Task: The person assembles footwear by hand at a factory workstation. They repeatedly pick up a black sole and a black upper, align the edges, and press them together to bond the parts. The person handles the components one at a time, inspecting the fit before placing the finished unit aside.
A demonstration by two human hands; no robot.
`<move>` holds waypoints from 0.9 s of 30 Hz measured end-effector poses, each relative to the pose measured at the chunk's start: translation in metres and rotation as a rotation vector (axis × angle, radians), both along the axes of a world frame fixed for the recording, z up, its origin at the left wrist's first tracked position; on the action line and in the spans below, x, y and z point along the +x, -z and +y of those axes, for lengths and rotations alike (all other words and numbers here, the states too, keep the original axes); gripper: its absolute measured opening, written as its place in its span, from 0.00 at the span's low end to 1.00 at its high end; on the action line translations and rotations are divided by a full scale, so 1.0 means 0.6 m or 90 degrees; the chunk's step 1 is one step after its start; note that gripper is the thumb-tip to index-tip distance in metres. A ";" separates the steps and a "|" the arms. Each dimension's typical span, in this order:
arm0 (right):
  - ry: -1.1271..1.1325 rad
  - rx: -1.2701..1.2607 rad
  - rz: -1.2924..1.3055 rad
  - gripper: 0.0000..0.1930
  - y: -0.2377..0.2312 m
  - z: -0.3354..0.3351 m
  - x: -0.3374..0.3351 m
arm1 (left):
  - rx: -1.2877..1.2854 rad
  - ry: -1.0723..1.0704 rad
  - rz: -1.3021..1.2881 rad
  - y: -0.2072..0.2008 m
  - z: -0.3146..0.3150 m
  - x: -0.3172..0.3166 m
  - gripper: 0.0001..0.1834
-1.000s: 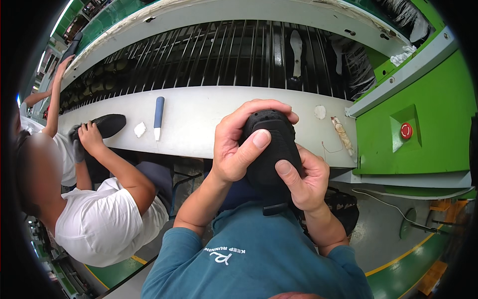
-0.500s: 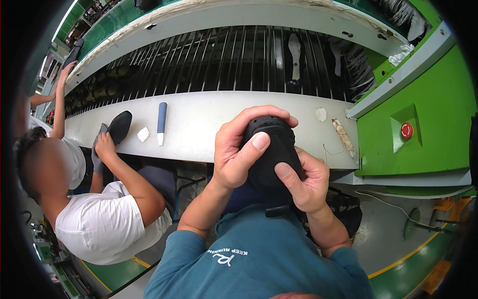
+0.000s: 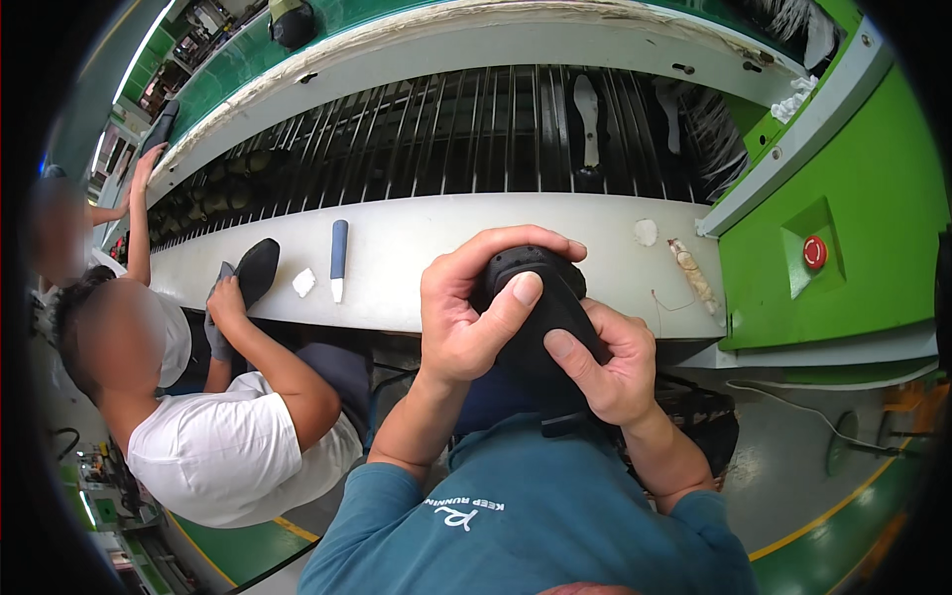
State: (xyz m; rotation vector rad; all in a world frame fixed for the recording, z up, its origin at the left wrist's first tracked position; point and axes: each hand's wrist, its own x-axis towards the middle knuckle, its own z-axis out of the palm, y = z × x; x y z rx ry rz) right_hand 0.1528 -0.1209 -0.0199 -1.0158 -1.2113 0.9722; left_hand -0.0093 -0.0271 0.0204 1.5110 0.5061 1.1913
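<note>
Both my hands grip a black shoe above the bench's near edge, over my lap. At its far end, my left hand wraps round the rim with the fingers curled over and the thumb pressed on top. My right hand clasps the right side, its thumb lying across the surface. Fingers and palms cover much of the shoe's sides. A dark strap-like piece sticks out at the end nearest my body.
On the white bench lie a blue-handled tool, white scraps and a wrapped stick with thread. Behind runs a roller conveyor. A green machine with a red button stands right. At left, a co-worker handles a dark shoe piece.
The view has shifted a little, so the bench and co-worker appear slightly lower and farther right. Both hands keep their hold, while the shoe's far end has tilted slightly.
</note>
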 end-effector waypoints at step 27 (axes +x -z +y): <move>-0.012 -0.053 0.032 0.13 -0.009 0.027 0.027 | -0.007 0.016 0.040 -0.017 0.019 -0.002 0.21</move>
